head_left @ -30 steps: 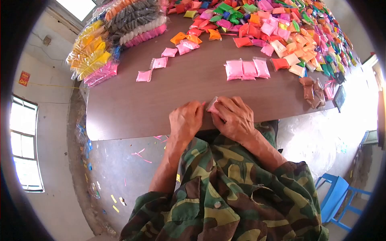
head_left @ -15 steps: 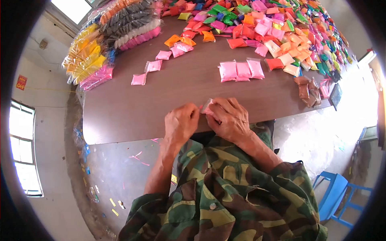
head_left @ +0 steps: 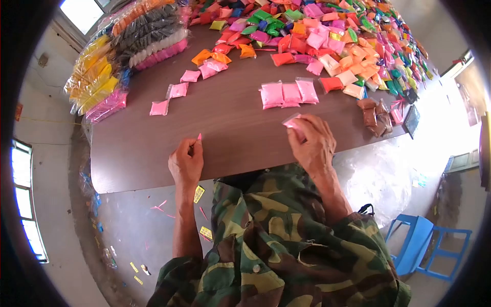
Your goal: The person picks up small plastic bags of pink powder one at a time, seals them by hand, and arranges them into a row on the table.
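My right hand [head_left: 315, 141] is closed on a small pink packet [head_left: 293, 123] with a clear edge, held just in front of a group of pink packets [head_left: 274, 95] lying side by side on the brown table [head_left: 230, 117]. Near the table's front edge, my left hand [head_left: 186, 159] pinches a thin pink scrap [head_left: 200, 136], whose tip pokes up past the fingers. Beyond that hand, a slanting row of single pink packets [head_left: 159, 107] runs away toward the back.
A large heap of colourful packets [head_left: 327, 38] covers the back right. Clear bags of yellow, black and pink packets [head_left: 97, 77] are stacked at the left. Brown packets [head_left: 376, 117] lie at the right edge. A blue stool [head_left: 414, 243] stands on the floor.
My hands were close together at the packet and are now apart. The right one has moved right and forward with the packet; the left has moved left with the pink scrap.
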Action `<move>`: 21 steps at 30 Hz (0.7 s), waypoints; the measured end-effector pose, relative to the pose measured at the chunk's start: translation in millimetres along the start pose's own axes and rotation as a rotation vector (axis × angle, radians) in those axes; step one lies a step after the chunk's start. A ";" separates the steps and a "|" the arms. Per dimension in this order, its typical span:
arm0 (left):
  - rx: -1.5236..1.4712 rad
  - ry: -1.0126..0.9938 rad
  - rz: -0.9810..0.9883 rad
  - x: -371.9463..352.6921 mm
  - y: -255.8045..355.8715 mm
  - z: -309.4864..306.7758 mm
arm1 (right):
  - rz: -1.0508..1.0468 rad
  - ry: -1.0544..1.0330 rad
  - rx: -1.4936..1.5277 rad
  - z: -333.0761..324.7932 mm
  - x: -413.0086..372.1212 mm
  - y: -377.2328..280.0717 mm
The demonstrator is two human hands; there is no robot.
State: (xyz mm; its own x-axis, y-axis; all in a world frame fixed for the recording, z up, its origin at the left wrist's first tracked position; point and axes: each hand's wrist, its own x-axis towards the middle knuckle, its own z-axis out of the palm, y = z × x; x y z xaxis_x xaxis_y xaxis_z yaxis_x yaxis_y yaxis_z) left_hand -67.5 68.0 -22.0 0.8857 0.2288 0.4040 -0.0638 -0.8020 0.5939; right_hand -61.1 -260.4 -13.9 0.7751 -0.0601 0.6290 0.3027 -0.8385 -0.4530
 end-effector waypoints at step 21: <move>0.070 0.088 0.083 -4.3 -0.7 6.8 | 0.207 0.005 -0.139 -6.5 14.4 40.5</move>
State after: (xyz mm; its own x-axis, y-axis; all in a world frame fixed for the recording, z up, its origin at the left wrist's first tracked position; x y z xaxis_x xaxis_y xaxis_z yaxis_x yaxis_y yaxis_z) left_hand -68.1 63.9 -28.9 0.8348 0.2053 0.5108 -0.0997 -0.8561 0.5071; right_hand -41.3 -298.8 -19.1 0.8100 -0.2401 0.5351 0.0585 -0.8747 -0.4812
